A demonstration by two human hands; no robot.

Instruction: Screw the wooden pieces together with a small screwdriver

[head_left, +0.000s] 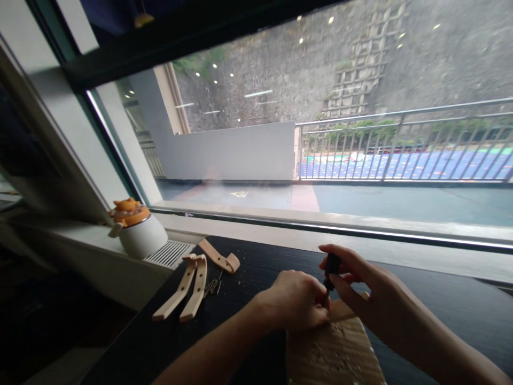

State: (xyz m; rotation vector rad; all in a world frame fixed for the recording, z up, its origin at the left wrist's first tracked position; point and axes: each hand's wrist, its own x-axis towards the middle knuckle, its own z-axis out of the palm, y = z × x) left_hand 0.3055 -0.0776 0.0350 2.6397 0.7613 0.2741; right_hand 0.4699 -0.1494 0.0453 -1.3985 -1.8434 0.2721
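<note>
My right hand pinches the black handle of a screwdriver, which stands nearly upright with its shaft pointing down. Close beside that shaft, my left hand is closed, its fingertips pressed on the end of a pale wooden piece. The screwdriver's tip is hidden by the left fingers. Under the wooden piece lies a thick, scarred wooden board. Two bent wooden pieces with holes, one nearer the left and one beside it, lie on the black table.
Several screws lie beside the bent pieces. Behind them is a curved wooden part. A white pot with an orange animal-shaped top stands on the sill at left. A large window rises beyond the table.
</note>
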